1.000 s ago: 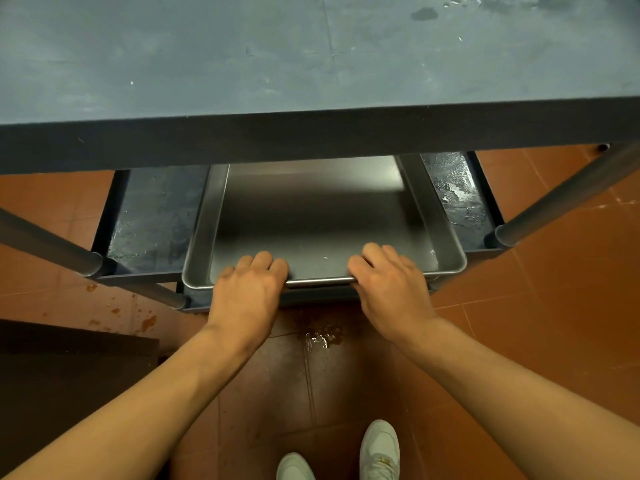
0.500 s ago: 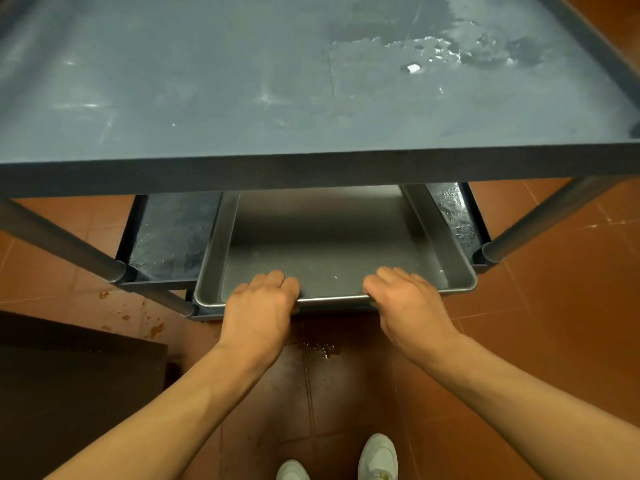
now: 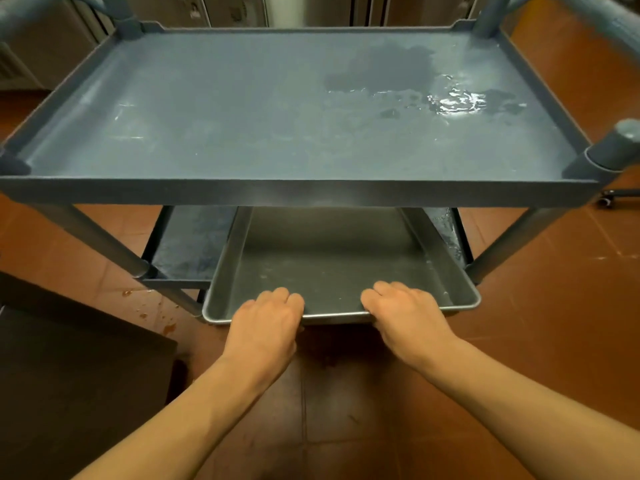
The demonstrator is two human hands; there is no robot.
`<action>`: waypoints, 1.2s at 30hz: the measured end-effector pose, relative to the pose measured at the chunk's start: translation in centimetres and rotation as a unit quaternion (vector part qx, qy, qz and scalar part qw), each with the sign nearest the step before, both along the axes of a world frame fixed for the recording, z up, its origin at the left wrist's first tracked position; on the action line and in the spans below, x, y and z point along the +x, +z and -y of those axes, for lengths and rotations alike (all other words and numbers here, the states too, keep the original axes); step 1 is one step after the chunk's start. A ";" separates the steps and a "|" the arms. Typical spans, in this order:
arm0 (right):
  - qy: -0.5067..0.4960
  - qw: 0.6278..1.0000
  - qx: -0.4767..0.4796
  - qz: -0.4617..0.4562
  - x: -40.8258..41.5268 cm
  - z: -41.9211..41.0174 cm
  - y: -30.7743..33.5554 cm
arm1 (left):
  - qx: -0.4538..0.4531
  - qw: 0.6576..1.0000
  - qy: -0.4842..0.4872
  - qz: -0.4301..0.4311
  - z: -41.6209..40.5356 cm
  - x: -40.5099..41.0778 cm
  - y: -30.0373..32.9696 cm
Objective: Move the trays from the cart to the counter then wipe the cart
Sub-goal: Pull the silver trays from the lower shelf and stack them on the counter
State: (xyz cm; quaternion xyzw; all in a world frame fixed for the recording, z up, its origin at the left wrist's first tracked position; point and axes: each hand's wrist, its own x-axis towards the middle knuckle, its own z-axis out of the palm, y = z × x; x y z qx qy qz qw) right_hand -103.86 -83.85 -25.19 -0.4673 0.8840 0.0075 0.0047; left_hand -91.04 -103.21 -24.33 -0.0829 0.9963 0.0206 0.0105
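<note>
Gripping the tray's near rim, both hands curl; it overhangs the lower shelf.

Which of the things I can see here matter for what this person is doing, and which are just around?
Part of the job:
metal tray, gripped at its near rim by left hand and right hand
grey cart, with a puddle on its top shelf

Just around:
dark box
tiled floor

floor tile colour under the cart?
Reddish-brown floor tiles, with darker grout lines; only the head view shows them.
</note>
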 end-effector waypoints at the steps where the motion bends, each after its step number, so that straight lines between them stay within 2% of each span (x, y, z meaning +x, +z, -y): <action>1: 0.000 1.000 0.012 0.006 0.1 -0.2 0.1 | -0.002 1.000 0.003 0.010 -0.2 0.2 0.1; 9: 0.013 0.998 0.058 0.033 2.4 -1.2 0.2 | -0.035 0.996 -0.035 0.073 -1.4 1.7 -0.6; 12: -0.011 0.993 0.105 0.051 3.0 -1.1 0.9 | -0.046 0.995 -0.043 0.081 -1.7 2.2 -0.5; 15: -0.002 0.991 0.124 0.046 3.9 -0.7 1.7 | -0.049 0.991 -0.031 0.119 -2.0 2.7 0.8; 19: 0.058 0.990 0.125 0.042 4.9 -0.5 1.8 | -0.094 0.974 -0.036 0.203 -2.0 3.0 2.7; 21: 0.084 0.985 0.143 0.041 5.4 -0.5 1.9 | -0.089 0.973 -0.047 0.205 -1.7 3.6 3.0; 23: 0.070 0.991 0.109 0.025 5.9 -0.2 2.0 | -0.073 0.976 -0.046 0.199 -1.2 4.2 3.3; 25: 0.061 0.991 0.109 0.056 6.4 -0.5 1.9 | -0.049 0.980 -0.043 0.189 -1.1 4.6 3.3; 29: 0.014 0.997 0.051 0.063 7.8 -1.4 1.5 | -0.014 0.986 -0.040 0.160 -1.3 5.6 3.7; 31: -0.015 0.996 0.055 0.075 8.2 -1.8 1.6 | -0.005 0.987 -0.038 0.155 -1.8 6.2 4.1; 36: -0.015 0.998 0.027 0.054 10.1 -3.3 4.3 | 0.012 0.989 -0.030 0.142 -3.1 8.2 5.7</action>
